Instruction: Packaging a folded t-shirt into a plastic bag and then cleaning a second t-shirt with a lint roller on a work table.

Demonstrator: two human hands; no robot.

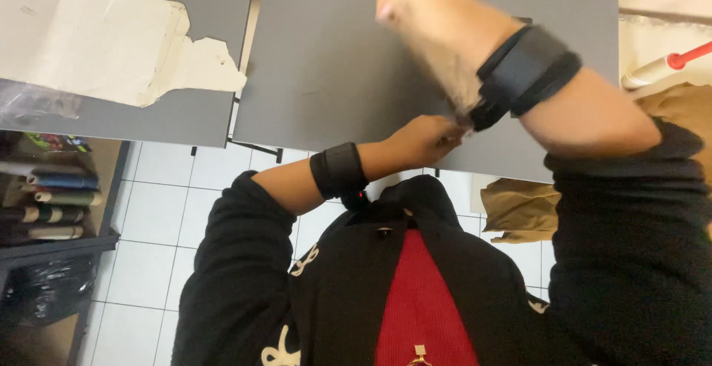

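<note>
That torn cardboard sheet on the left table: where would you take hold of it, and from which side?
Take the torn cardboard sheet by its ragged flap, coming from the gap between the tables. The sheet lies flat on the left grey table, so most edges give no purchase. The flap's tip seems to reach the table's edge, so fingers could probably pinch it from above and below there.
</note>
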